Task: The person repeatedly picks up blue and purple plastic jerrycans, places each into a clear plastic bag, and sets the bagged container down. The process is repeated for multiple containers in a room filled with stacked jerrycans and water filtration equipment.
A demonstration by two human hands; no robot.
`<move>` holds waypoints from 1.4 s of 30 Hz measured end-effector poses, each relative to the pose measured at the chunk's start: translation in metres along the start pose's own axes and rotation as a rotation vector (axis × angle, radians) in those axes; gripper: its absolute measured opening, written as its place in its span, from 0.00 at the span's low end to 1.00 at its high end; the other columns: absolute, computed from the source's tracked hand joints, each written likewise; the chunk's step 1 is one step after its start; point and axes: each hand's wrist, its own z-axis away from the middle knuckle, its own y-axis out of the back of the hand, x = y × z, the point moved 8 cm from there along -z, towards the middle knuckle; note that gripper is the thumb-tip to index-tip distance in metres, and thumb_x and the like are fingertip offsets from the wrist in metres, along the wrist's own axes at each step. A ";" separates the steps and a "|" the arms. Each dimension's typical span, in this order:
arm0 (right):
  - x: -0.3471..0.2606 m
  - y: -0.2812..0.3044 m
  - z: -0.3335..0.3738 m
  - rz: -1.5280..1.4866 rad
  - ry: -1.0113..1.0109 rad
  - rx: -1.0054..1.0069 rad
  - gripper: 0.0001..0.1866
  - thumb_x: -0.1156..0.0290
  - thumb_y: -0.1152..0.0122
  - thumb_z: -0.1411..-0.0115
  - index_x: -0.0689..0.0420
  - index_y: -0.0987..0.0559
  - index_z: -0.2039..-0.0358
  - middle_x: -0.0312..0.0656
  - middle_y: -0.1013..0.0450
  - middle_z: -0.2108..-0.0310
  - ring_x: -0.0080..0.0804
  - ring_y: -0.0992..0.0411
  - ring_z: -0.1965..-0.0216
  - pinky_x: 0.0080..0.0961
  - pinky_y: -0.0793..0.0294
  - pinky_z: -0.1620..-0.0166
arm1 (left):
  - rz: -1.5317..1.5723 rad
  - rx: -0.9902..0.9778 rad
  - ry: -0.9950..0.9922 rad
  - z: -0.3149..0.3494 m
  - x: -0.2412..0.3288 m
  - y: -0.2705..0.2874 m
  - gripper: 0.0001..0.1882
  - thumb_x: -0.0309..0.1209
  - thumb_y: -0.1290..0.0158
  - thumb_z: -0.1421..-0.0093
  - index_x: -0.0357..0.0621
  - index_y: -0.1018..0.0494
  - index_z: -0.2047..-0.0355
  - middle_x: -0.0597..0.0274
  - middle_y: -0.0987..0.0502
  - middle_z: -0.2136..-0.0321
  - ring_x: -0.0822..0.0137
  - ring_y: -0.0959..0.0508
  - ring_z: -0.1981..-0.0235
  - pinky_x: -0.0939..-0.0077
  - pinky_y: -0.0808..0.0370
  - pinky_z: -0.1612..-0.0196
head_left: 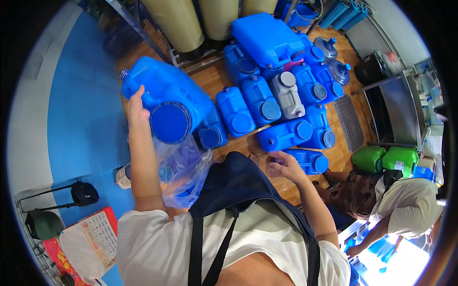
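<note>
My left hand (137, 110) is raised at the near left side of a large blue jug (167, 83), its fingers stretched upward along the plastic. The jug is tilted, with a wide round blue lid toward me and a small capped spout at its upper left. It looks higher than the jugs around it; what bears it is hidden. My right hand (285, 167) hovers near a blue jug (307, 161) lying low on the right, fingers apart and slightly blurred, holding nothing. Below the large jug hangs or lies a clear plastic bag (188, 178).
Several blue jugs (236, 112) and one grey jug (287, 95) stand close together on the tiled floor. Tall tan tanks (176, 24) are behind. Green containers (400, 159) sit at right, near another person (405, 205) bending over. A wire rack (24, 200) is at left.
</note>
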 end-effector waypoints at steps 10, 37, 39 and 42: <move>0.282 -0.006 -0.022 0.607 -0.350 -0.313 0.26 0.55 0.34 0.53 0.55 0.24 0.54 0.51 0.24 0.61 0.47 0.27 0.55 0.38 0.27 0.54 | 0.135 0.051 0.179 -0.103 -0.061 -0.076 0.26 0.24 0.41 0.51 0.42 0.32 0.49 0.52 0.28 0.50 0.50 0.28 0.51 0.48 0.33 0.47; 0.467 -0.020 -0.061 0.010 -0.625 0.136 0.18 0.68 0.35 0.50 0.62 0.22 0.59 0.45 0.21 0.69 0.31 0.23 0.65 0.26 0.26 0.60 | -0.383 -0.212 0.115 -0.335 -0.340 -0.204 0.23 0.23 0.41 0.56 0.24 0.29 0.58 0.42 0.25 0.60 0.51 0.25 0.57 0.60 0.26 0.58; 0.443 -0.015 -0.074 0.090 -0.616 0.098 0.18 0.68 0.35 0.50 0.62 0.22 0.59 0.45 0.22 0.69 0.31 0.23 0.65 0.26 0.26 0.60 | -0.318 -0.229 0.151 -0.355 -0.367 -0.201 0.21 0.22 0.41 0.56 0.25 0.28 0.60 0.43 0.24 0.62 0.52 0.24 0.60 0.60 0.26 0.59; 0.461 -0.012 -0.079 0.085 -0.614 0.109 0.17 0.68 0.35 0.49 0.62 0.22 0.59 0.45 0.22 0.69 0.31 0.23 0.67 0.26 0.26 0.61 | -0.414 -0.216 0.183 -0.375 -0.416 -0.203 0.18 0.23 0.39 0.57 0.30 0.24 0.63 0.47 0.22 0.63 0.54 0.23 0.63 0.60 0.26 0.59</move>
